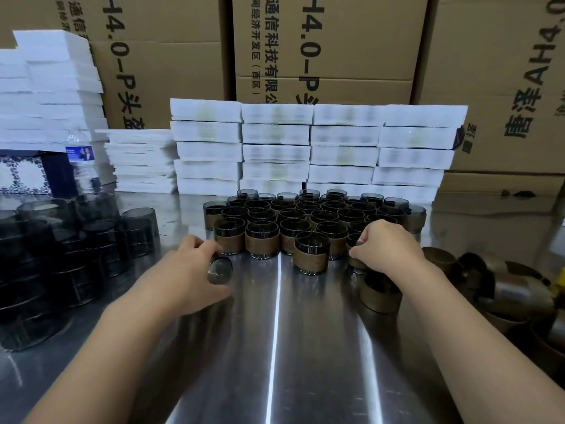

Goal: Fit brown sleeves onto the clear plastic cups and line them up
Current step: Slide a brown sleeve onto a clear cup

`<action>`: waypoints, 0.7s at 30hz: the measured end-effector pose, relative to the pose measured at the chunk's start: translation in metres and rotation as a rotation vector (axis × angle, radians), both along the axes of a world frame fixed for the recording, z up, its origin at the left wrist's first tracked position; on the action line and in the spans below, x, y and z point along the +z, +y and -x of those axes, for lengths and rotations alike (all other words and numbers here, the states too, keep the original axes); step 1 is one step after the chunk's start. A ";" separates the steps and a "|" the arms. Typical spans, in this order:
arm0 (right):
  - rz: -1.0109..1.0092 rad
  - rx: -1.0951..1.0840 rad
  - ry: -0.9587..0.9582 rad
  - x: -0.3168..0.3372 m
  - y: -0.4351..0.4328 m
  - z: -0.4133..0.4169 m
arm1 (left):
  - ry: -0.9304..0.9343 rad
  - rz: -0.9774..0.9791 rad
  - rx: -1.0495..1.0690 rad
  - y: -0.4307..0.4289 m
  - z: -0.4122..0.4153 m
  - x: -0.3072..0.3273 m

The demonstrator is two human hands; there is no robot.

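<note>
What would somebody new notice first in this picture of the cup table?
The packed block of sleeved cups at the middle of the steel table draws the eye first. Just in front, the left hand grips a bare cup and the right hand grips a sleeved cup at the block's right edge. White foam trays stack up behind.

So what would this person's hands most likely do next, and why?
Probably the right hand sets its sleeved cup down in the front row and lets go. That cup wears its brown band and is at the row's right end, while the left hand holds a bare cup that needs a sleeve from the pile on the right.
</note>
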State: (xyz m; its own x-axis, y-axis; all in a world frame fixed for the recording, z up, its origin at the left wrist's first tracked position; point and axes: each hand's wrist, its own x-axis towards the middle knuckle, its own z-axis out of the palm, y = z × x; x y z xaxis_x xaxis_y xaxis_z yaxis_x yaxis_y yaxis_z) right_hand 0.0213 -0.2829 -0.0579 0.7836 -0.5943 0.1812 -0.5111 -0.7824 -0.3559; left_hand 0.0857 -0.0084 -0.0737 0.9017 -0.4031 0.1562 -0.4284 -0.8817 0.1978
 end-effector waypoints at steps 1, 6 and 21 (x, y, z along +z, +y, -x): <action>-0.005 0.004 -0.006 -0.001 0.000 0.000 | 0.015 -0.021 -0.024 -0.001 -0.002 -0.001; 0.016 0.048 -0.016 -0.007 0.002 -0.002 | 0.117 -0.175 -0.104 -0.025 -0.003 0.010; 0.228 -0.079 0.066 0.005 0.014 0.010 | 0.331 -0.277 -0.364 -0.117 0.018 0.027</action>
State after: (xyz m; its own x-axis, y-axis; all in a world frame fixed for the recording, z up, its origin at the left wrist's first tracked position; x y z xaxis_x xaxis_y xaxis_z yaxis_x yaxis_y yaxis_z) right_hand 0.0109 -0.2688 -0.0533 0.7506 -0.6039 0.2679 -0.5904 -0.7952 -0.1384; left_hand 0.0673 -0.1256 -0.0465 0.6797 -0.6831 -0.2670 -0.6692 -0.7266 0.1554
